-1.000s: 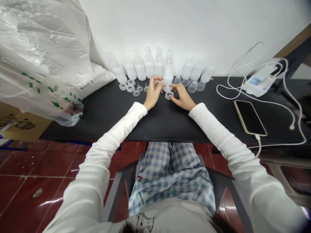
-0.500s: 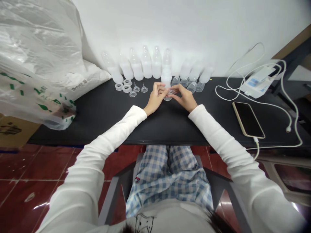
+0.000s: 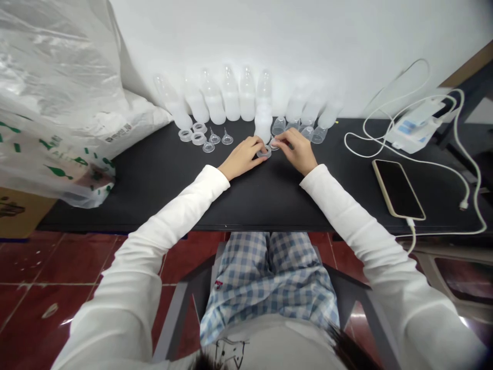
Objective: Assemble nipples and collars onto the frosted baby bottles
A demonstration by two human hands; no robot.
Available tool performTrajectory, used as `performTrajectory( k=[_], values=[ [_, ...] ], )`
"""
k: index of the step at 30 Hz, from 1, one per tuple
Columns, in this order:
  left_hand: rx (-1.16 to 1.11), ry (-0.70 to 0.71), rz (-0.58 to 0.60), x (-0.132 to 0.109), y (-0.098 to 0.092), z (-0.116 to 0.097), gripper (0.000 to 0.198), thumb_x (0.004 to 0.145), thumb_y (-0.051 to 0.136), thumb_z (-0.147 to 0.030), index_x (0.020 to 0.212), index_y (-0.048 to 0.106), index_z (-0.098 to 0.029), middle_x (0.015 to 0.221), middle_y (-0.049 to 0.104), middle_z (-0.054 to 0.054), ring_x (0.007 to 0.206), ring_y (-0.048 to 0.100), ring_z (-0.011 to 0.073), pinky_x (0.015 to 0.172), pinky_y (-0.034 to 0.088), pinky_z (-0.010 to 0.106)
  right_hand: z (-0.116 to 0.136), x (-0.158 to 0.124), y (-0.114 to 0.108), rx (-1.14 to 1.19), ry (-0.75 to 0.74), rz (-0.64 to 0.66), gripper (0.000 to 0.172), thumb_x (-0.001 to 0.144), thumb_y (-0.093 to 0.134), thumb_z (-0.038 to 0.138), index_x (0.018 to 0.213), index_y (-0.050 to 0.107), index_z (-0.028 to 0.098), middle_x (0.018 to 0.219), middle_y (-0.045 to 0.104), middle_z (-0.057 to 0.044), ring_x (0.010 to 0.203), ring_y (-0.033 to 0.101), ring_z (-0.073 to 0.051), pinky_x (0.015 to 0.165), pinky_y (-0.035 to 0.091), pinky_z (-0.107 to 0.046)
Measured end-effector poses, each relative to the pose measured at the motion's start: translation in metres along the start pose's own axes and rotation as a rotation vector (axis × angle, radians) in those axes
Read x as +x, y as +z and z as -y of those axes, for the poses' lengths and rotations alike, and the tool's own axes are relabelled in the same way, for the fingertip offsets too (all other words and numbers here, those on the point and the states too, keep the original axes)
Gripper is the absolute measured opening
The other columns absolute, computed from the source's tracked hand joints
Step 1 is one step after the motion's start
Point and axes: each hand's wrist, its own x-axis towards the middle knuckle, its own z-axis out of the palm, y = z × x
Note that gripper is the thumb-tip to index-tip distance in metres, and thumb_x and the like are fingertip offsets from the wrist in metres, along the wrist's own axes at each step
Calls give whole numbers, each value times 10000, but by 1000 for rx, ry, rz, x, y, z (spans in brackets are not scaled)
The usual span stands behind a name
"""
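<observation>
My left hand (image 3: 243, 157) rests low on the table with its fingers closed on a translucent bottle collar ring (image 3: 264, 152). Just right of it, my right hand (image 3: 299, 150) pinches a clear bottle teat (image 3: 273, 144) between thumb and fingertips; the fingers partly cover it. Directly behind both hands stands a frosted baby bottle (image 3: 263, 126). To the left lie loose collar rings (image 3: 198, 138) and several clear teats (image 3: 227, 139), their thin tips pointing up. Clear dome caps (image 3: 319, 135) stand in a group on the right.
Several frosted bottles with clear caps (image 3: 231, 95) line the wall behind. A big plastic bag (image 3: 69, 87) bulges over the table's left end. A phone (image 3: 398, 189), a white cable (image 3: 472, 169) and a white power strip (image 3: 412, 128) occupy the right side.
My hands, together on the teat before, have drawn slightly apart. The left fingers have moved down onto the collar ring, while the teat stays in the right fingers.
</observation>
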Motion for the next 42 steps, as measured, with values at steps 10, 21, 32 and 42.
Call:
performTrajectory(
  k=[10,21,32,42],
  values=[
    [-1094,-507,-302,9,8,-2,200,1034,462,-275,873,537,-184,993,687,46,994,701,135,985,581,313,16,-3,9,239,109,-107,514,982,438,705,1090,636,244,1007,679,-80,879,682,-228,845,617,-447],
    [-895,-357,-337,5,16,-11,375,978,550,-592,941,516,-221,892,650,34,874,703,177,794,634,346,24,-3,10,97,112,-62,514,981,431,708,1042,638,241,1009,625,-102,929,633,-262,885,573,-508],
    [-904,-369,-317,4,16,-11,390,952,593,-594,1027,605,-211,1054,689,56,1007,702,182,895,614,338,7,-5,35,465,309,-10,633,839,552,829,1102,558,253,865,647,-12,742,659,-160,714,603,-328],
    [-802,-339,-340,1,13,-11,384,830,786,-525,1015,657,-214,858,685,14,828,703,162,840,614,328,16,-5,32,481,319,-22,625,784,602,850,974,524,259,829,618,-3,728,614,-158,669,574,-320]
  ],
)
